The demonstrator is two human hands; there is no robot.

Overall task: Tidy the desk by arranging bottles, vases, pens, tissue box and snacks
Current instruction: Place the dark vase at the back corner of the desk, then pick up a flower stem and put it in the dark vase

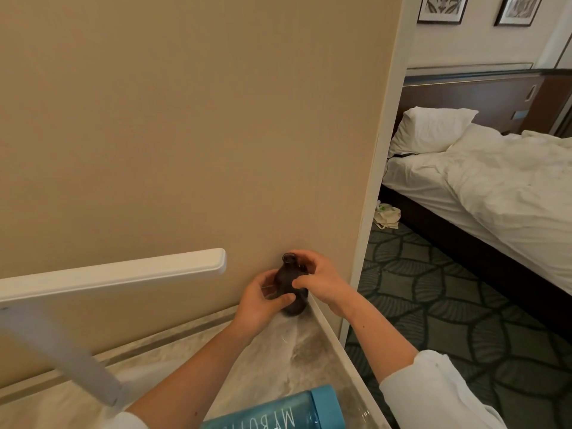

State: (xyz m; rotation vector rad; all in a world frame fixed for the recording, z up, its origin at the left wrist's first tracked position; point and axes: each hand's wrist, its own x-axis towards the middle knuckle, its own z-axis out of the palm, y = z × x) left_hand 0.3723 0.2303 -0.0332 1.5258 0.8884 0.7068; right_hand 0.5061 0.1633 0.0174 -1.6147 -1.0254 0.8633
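Dark vase (286, 281), upright at the tabletop (266, 360) corner against the wall (185, 134): left hand (263, 300) and right hand (322, 281) both grasping it; seat base flat, then loosen each grip.

The table (266, 370) runs along the wall (185, 119), its far right corner at about 12 o'clock from the person. In that corner stands a small vase (286, 283), upright, its base on the table and the wall directly behind it. The left hand (263, 300) is at its 9 o'clock side and the right hand (318, 281) at its 3 o'clock side, fingers (301, 283) of both touching it. At 6 o'clock from the vase, near the table's front, lies a bottle (278, 413) on its side, well apart from the vase. A lamp arm (117, 274) reaches over the table at 9 o'clock. Beyond the wall's edge, at 2 o'clock, a bed (501, 187) stands on the floor (464, 305), with a pillow (430, 130) at its head and a bag (387, 215) on the floor beside it.
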